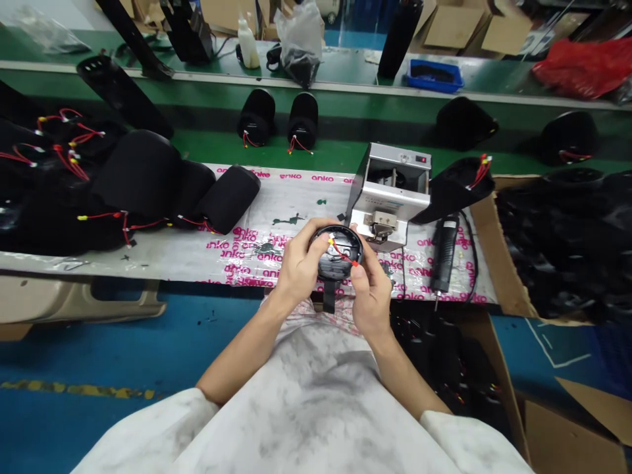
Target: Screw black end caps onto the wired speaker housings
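Observation:
Both my hands hold a round black part with a red wire and a yellow connector at its top, just above my lap. My left hand wraps its fingers round the part's left rim. My right hand pinches the red wire at the part's right side. A black strap-like piece hangs down from the part between my hands.
A silver box-shaped machine stands on the plastic-covered bench behind my hands. A black electric screwdriver lies to its right. Several black cylindrical parts with red wires pile up at left. A cardboard box of black parts sits at right.

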Demonstrator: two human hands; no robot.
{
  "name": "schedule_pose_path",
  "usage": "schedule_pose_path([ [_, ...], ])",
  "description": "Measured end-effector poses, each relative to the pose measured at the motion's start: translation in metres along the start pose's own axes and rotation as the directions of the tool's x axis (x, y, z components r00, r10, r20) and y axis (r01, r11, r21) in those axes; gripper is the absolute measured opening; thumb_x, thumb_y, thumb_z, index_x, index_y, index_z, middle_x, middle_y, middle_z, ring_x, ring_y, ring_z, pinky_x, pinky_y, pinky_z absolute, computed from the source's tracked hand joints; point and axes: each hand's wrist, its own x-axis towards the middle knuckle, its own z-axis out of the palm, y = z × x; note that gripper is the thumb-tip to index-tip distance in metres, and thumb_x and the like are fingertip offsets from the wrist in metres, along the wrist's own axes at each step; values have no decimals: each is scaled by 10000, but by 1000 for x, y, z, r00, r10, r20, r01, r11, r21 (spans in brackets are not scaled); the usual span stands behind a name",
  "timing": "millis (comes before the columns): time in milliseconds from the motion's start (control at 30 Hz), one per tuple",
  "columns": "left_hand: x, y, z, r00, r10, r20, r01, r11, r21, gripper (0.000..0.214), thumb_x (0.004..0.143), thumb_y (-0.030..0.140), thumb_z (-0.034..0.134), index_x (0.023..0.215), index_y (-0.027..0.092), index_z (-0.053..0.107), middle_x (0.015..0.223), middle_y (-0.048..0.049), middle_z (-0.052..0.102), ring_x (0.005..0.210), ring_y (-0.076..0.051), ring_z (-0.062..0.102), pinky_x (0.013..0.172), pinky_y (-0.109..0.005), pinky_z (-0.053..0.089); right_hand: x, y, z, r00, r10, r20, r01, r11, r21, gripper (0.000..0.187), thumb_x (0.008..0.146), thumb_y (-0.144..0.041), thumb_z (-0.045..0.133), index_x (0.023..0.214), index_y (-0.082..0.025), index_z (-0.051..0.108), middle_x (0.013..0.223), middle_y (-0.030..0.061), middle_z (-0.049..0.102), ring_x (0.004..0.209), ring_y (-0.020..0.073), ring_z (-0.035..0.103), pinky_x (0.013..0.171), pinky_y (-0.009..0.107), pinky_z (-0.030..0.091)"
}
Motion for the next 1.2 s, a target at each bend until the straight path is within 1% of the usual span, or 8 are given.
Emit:
schedule_pose_path([
  [100, 4, -10, -9, 999, 9, 44, -3, 991, -131, 304, 1041, 473, 635, 1114, 203, 752, 1151, -61, 807, 1107, -254, 739, 998, -337, 565, -1, 1, -1, 1000, 15, 27, -15, 1000, -7, 533, 1102, -457, 640, 1608, -292, 613, 1665, 44, 585, 1574, 263, 546, 1332, 457, 467],
  [233, -4, -33, -18, 976, 116, 183, -76, 975, -210, 653, 973, 702, 697, 1392, 200, 691, 1422, -132, 740, 1304, -330, 707, 1107, -402, 560, 0, 1, 4, 1000, 20, -1, -20, 999, 35, 506, 1102, -459, 645, 1584, -309, 636, 1654, 33, 599, 1572, 253, 549, 1314, 433, 491],
  [300, -10, -41, -15, 976, 175, 129, -155, 977, -149, 729, 986, 748, 649, 1459, 194, 657, 1451, -142, 728, 1324, -335, 701, 1137, -414, 544, 1, 2, 9, 1000, 8, -26, -5, 994, 112, 470, 1094, -432, 670, 1552, -330, 657, 1625, 23, 633, 1538, 230, 585, 1282, 391, 522],
  [467, -8, -35, 4, 978, 204, -51, -202, 978, 49, 610, 1047, 693, 560, 1322, 176, 732, 1301, -118, 791, 1197, -309, 732, 1064, -394, 535, -4, 5, 20, 981, 74, -181, -22, 962, 272, 367, 1124, -413, 613, 1469, -293, 645, 1556, 66, 668, 1445, 225, 653, 1265, 440, 528],
  [633, 3, -27, -5, 998, 38, 57, -22, 965, -263, 343, 1035, 484, 598, 1140, 201, 762, 1175, -76, 794, 1112, -275, 724, 999, -365, 550, -16, 5, 26, 993, 50, -108, -21, 966, 256, 414, 1112, -375, 643, 1511, -284, 587, 1635, 94, 600, 1521, 238, 592, 1288, 470, 501],
  [767, -5, -38, -19, 989, 131, 64, -98, 923, -371, 503, 1021, 651, 619, 1191, 199, 758, 1213, -106, 773, 1158, -289, 722, 1067, -394, 558, -23, 4, 30, 999, 1, -47, 11, 968, 252, 527, 1104, -443, 664, 1590, -288, 531, 1705, 111, 522, 1589, 257, 518, 1337, 484, 442],
  [967, -19, -50, -29, 942, 297, 158, -233, 916, -328, 959, 732, 903, 810, 1409, 231, 709, 1376, -142, 729, 1328, -359, 696, 1193, -463, 540, -28, 11, 27, 998, -24, -65, 42, 954, 298, 621, 1050, -543, 731, 1594, -308, 544, 1619, 93, 619, 1524, 244, 594, 1274, 410, 520],
  [1200, -20, -54, -22, 846, 492, 205, -454, 867, -204, 1177, 503, 948, 859, 1444, 265, 675, 1312, -142, 745, 1217, -351, 734, 1156, -510, 572, -44, 14, 21, 989, -53, -138, 96, 941, 324, 545, 1039, -611, 689, 1494, -319, 623, 1547, 104, 676, 1462, 333, 648, 1234, 592, 541],
])
